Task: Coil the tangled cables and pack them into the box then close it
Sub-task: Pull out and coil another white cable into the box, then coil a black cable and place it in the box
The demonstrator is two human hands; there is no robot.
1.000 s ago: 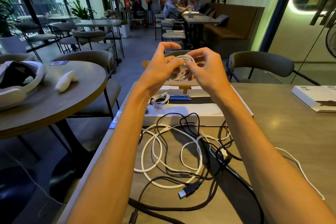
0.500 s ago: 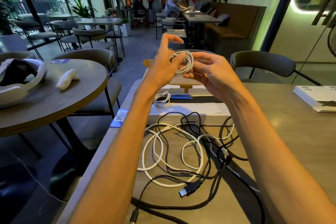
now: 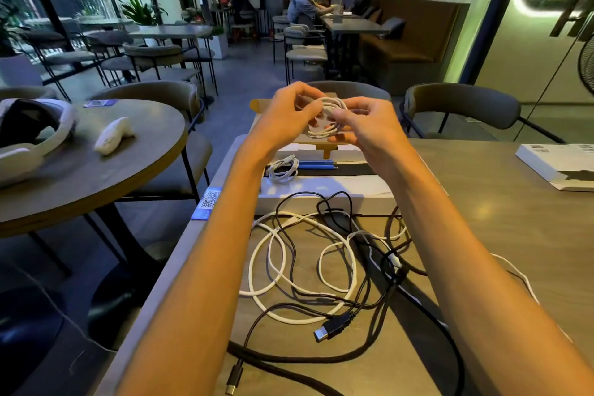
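My left hand [image 3: 289, 119] and my right hand [image 3: 369, 125] both hold a small coil of white cable [image 3: 324, 125] in the air above the open white box [image 3: 324, 196]. Fingers of both hands pinch the coil's top. Inside the box, at its left end, lies another coiled white cable [image 3: 283, 169] beside two blue pens [image 3: 316, 165]. On the table in front of the box sprawls a tangle of white cable [image 3: 302, 254] and black cables [image 3: 379, 270], with a black USB plug [image 3: 334, 328] near me.
A second white box [image 3: 559, 164] lies at the table's right edge. A QR sticker [image 3: 209, 203] sits on the left edge. A round table at left carries a headset [image 3: 35, 135] and a white controller [image 3: 114, 135]. Chairs stand behind the table. People sit far back.
Both hands have turned the white coil and lowered it slightly. The right hand's fingers closed onto the top of the coil. The cables on the table have not moved.
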